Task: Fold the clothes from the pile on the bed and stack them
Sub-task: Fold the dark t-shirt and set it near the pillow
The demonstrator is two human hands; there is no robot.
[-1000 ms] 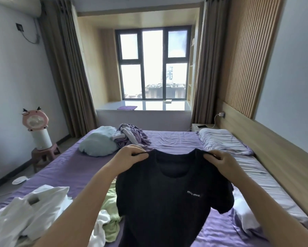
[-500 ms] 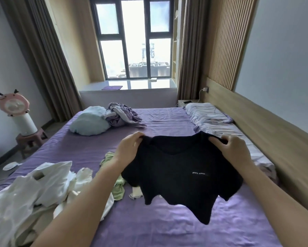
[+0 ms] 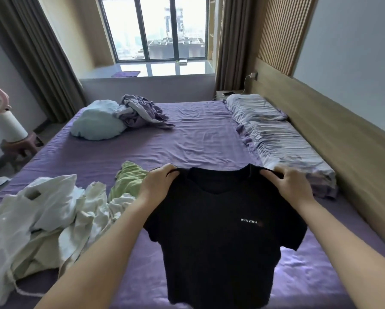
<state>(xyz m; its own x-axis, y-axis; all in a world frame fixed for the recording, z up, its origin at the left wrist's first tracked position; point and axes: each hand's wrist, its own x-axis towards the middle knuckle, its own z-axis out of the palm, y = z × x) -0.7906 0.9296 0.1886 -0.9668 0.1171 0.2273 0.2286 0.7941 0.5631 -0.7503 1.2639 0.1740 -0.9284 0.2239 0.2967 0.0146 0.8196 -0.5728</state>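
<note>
Holding a black T-shirt [image 3: 220, 237] by the shoulders: left hand [image 3: 159, 186] grips the left shoulder seam, right hand [image 3: 293, 188] grips the right one, fingers curled over the fabric on both. Shirt hangs front-side toward the person, small white logo on the chest, hem dangling over the bare purple bed [image 3: 198, 141]; can't tell if the hem touches the sheet. Left of the shirt: a green garment [image 3: 129, 181] just beside the left hand, then the white pile [image 3: 42, 219] of unfolded clothes further left. Beyond the shirt, well apart, a light blue cushion [image 3: 95, 123] and a crumpled lilac heap [image 3: 142, 112]; striped pillows [image 3: 274, 134] to the shirt's right. No folded stack visible yet. Risks, my read: knit looks soft, so laying it down fast would bunch the hem under the body; sleeves may curl in; drifting left on the way down lands it on the green garment and gives a lumpy fold.
</note>
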